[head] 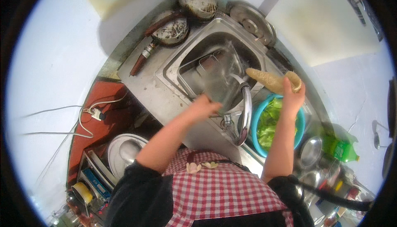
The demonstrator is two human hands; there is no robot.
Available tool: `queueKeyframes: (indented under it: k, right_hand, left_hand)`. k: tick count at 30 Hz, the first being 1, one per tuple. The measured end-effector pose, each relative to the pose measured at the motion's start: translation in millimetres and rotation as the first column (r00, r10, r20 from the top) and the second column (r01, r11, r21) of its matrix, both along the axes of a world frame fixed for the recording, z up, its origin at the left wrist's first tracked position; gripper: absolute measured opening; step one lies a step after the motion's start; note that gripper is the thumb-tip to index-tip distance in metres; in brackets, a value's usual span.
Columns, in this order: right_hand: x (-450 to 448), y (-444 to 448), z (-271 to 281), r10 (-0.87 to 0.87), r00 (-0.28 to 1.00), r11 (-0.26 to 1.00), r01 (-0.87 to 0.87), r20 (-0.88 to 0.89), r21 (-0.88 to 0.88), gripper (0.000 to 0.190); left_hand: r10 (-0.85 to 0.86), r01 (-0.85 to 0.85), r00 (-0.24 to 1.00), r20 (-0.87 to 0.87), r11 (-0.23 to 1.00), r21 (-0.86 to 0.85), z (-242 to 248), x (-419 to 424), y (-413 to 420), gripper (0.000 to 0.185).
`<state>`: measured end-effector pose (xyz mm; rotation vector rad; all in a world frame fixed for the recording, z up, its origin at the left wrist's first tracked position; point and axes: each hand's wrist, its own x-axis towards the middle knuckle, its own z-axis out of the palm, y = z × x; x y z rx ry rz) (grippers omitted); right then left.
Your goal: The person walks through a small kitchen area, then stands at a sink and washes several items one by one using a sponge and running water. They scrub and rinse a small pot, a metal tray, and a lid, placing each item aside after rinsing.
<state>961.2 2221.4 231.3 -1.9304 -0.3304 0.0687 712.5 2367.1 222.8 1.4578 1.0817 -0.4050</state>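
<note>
My left hand (203,107), blurred, grips the near end of a flat greyish thing (218,83) over the stainless steel sink (167,72). Motion blur hides what it is exactly. Water runs from the curved chrome faucet (246,103) and splashes around this flat thing. A rectangular metal tray (186,78) seems to lie in the sink bowl beneath. To the right, my right hand (293,97) holds a tan loofah (266,79) by its thick end, the narrow end pointing at the sink. Below my right forearm stands a turquoise basin (256,134) with green leafy vegetables (268,120).
Two blackened pans (170,30) (198,4) rest upside down behind the sink, near a round metal lid (252,22). At the right are a metal bowl (311,151) and a green plastic bottle (344,151). A white power strip (98,114) with cords lies left on a red surface.
</note>
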Motion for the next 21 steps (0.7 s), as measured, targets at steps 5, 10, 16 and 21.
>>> queueKeyframes:
  k: [5, 10, 16, 21]
  right_hand:
    - [-8, -11, 2, 0.026, 0.999, 0.994, -0.022, 0.032, -0.11, 0.038]
    - [-14, -25, 6, 0.002, 0.998, 0.99, 0.007, 0.066, -0.137, 0.039]
    - [-24, -40, 7, 0.109, 0.989, 0.988, -0.098, 0.099, -0.117, 0.043]
    - [-30, -63, 8, 0.152, 0.987, 0.972, -0.139, 0.058, -0.189, 0.04]
  left_hand:
    - [-0.043, -0.063, 0.926, 0.375, 0.962, 0.265, -44, -32, -12, 0.052]
    - [0.412, -0.394, 0.902, 0.13, 0.661, 0.638, -100, -39, 27, 0.047]
    - [0.354, -0.357, 0.914, 0.2, 0.46, 0.813, -101, 17, 55, 0.025]
    - [-0.216, -0.196, 0.953, 0.215, 0.106, 0.975, -38, 49, 69, 0.01]
